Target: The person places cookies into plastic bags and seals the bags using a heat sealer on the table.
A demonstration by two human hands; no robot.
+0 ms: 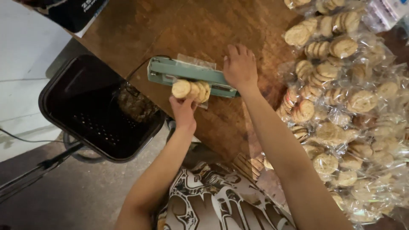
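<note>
Cookie pack (191,90): row of pale round cookies in clear bag, held from below by left hand (183,111), fingers closed around it; open bag end laid in green heat sealer (191,76). Sealer bar pressed down by right hand (240,67), palm flat, fingers loosely spread, nothing grasped. Sealer set on worn brown wooden table (191,25). Grey floor seen below. Heap of sealed cookie bags (345,106) piled at right. Black bin (98,108) at left, crumbly scraps inside.
</note>
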